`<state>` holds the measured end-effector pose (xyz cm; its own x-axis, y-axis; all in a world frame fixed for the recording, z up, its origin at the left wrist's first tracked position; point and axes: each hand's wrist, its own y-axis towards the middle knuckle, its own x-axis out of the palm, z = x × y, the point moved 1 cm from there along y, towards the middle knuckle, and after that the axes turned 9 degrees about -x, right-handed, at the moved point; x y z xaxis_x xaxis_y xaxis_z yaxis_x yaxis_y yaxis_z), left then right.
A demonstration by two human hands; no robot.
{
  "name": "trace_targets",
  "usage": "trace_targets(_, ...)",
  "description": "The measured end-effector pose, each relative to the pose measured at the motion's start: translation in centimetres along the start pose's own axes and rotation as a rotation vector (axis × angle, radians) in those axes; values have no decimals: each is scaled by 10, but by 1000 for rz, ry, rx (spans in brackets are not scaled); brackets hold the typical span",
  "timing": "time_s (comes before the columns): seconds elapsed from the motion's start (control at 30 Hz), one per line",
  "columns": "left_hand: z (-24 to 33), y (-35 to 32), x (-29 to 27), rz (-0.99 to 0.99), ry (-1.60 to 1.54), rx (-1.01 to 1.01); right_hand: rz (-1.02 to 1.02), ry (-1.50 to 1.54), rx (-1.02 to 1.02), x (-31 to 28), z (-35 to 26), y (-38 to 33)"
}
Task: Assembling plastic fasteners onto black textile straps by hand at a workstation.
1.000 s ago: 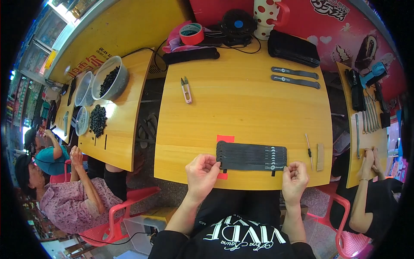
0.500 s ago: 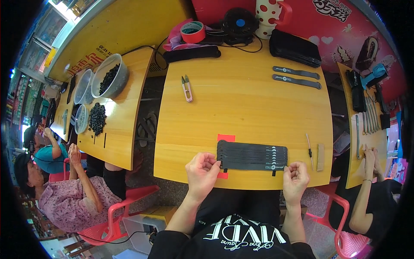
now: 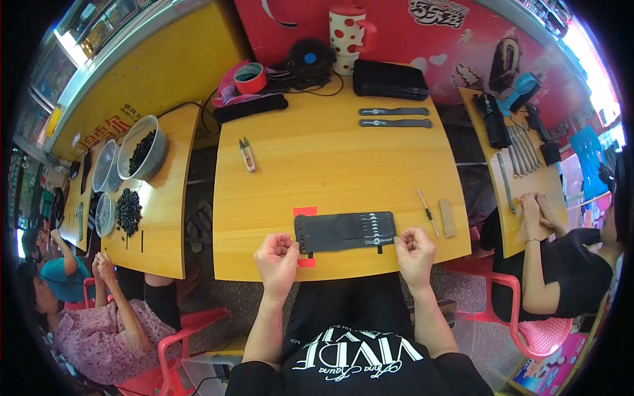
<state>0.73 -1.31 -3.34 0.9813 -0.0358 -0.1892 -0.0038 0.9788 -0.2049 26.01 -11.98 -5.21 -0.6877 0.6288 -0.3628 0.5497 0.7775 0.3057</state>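
Observation:
Several flat dark straps point(image 3: 333, 231) with pale printed marks lie overlapped in a row near the table's front edge. My left hand point(image 3: 277, 264) pinches the left end of the nearest strap between thumb and fingertips. At its other end my right hand point(image 3: 415, 256) is closed in a like pinch. Red tape point(image 3: 305, 211) shows on the table above and below the straps' left end. Two small black tabs point(image 3: 380, 250) stick out below the row.
Right of the straps lie a thin pointed tool point(image 3: 428, 212) and a brown strip point(image 3: 447, 219). Thread snips point(image 3: 247, 157) and two loose straps point(image 3: 394, 123) lie farther back. A tape roll point(image 3: 250, 80), a fan point(image 3: 310, 64) and a spotted mug point(image 3: 346, 41) stand behind. People sit at both side tables.
The whole view has swung, so the table appears farther left. Both hands keep their places at the strap's ends. The left neighbour's hands have lowered.

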Motion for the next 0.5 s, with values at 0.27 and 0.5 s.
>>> trace_targets(0.27,27,-50,4,-203,964,727,171,273,-16,-9,-4,-6)
trace_targets(0.5,15,-42,-18,-174,1199,694,116,-383,-382,-6,-14,-12)
